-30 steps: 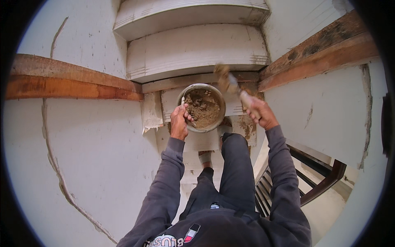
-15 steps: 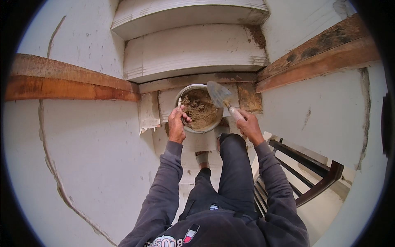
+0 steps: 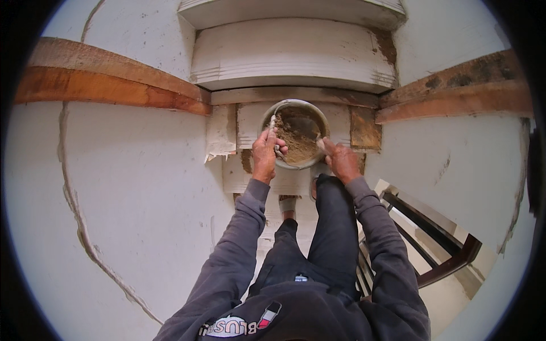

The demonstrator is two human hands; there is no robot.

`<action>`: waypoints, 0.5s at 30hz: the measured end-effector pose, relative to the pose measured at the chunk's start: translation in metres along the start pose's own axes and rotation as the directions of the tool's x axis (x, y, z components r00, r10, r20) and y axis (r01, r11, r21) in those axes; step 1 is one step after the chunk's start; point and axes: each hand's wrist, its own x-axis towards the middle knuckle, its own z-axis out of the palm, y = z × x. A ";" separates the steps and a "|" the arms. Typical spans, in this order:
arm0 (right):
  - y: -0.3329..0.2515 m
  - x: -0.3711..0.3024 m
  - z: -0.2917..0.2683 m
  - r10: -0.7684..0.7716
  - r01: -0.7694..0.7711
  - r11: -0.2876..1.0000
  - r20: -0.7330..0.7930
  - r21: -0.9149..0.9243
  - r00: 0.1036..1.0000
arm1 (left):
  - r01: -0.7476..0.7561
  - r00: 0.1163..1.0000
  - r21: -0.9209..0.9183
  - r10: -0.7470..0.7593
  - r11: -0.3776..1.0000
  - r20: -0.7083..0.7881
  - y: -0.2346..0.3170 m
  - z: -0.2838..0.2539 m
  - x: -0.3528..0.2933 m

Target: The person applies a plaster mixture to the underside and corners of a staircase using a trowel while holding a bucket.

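Note:
A round bucket [image 3: 296, 102] holds brown, crumbly wet mortar [image 3: 296, 146]. At its left rim, my left hand [image 3: 265, 156] is closed round the bucket's wire handle [image 3: 273, 120]. My right hand [image 3: 343, 161] grips a trowel [image 3: 322, 145] by its pale handle at the right rim. The trowel's blade is inside the bucket, down against the mortar, and hard to pick out there. Below the bucket show my feet in sandals, on the stairs.
Pale steps [image 3: 293, 54] rise ahead. Wooden boards [image 3: 114, 85] flank the stairs, with another board [image 3: 449, 102] along the right wall. A dark metal railing [image 3: 424, 230] stands at lower right. A filled crack [image 3: 77, 210] runs down the left wall.
My right hand has lowered the trowel from above the bucket's rim into the mortar. My left hand keeps hold of the handle. The whole view has shifted.

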 end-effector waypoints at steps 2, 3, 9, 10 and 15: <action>-0.001 0.003 0.014 -0.023 0.021 0.999 0.044 0.032 0.999 | 0.011 1.000 -0.004 -0.011 1.000 0.007 0.000 0.004 -0.001; -0.002 0.004 0.022 -0.038 0.035 0.998 0.067 0.052 0.997 | 0.025 1.000 -0.022 -0.024 0.999 0.007 0.003 0.007 -0.002; -0.004 0.012 0.030 0.041 -0.051 0.942 0.038 0.332 0.998 | 0.000 0.999 0.007 0.000 1.000 0.039 0.007 0.016 -0.003; -0.005 0.014 0.026 0.064 -0.099 0.913 0.101 0.396 0.993 | 0.005 0.999 0.015 -0.005 1.000 0.044 0.009 0.017 -0.004; -0.008 0.013 -0.002 0.173 -0.440 0.685 0.456 0.581 0.873 | -0.010 1.000 0.066 0.008 0.998 0.025 0.006 0.011 0.001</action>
